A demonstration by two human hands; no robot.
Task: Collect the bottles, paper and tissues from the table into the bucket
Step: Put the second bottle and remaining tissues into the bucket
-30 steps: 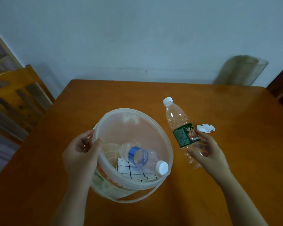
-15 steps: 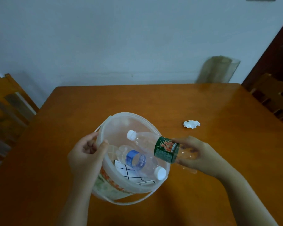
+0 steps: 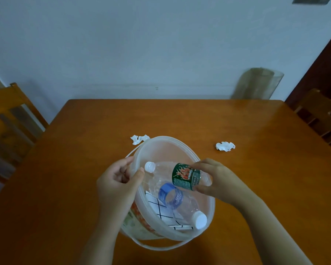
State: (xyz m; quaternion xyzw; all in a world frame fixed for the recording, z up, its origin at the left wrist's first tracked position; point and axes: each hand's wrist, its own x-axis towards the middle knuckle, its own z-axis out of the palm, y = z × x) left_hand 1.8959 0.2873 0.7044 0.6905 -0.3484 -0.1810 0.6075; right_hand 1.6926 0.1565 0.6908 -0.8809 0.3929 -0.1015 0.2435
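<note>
A translucent white bucket (image 3: 203, 161) stands on the wooden table (image 3: 256, 188). My left hand (image 3: 117, 186) grips its left rim. My right hand (image 3: 216, 178) holds a clear bottle with a green label (image 3: 183, 177) over the bucket mouth, cap pointing left towards the left hand. Inside the bucket lie a blue-label bottle (image 3: 180, 203) and a sheet of checked paper (image 3: 161, 209). One crumpled white tissue (image 3: 225, 146) lies on the table to the right of the bucket. Another tissue (image 3: 139, 139) lies just behind the bucket's far left rim.
Wooden chairs stand at the left (image 3: 10, 119) and right (image 3: 321, 115) of the table. A translucent rolled sheet (image 3: 256, 84) leans on the wall behind the far table edge.
My right hand has lifted the green-label bottle off the table and carried it left over the bucket. My view has shifted, bringing a second tissue behind the bucket into sight.
</note>
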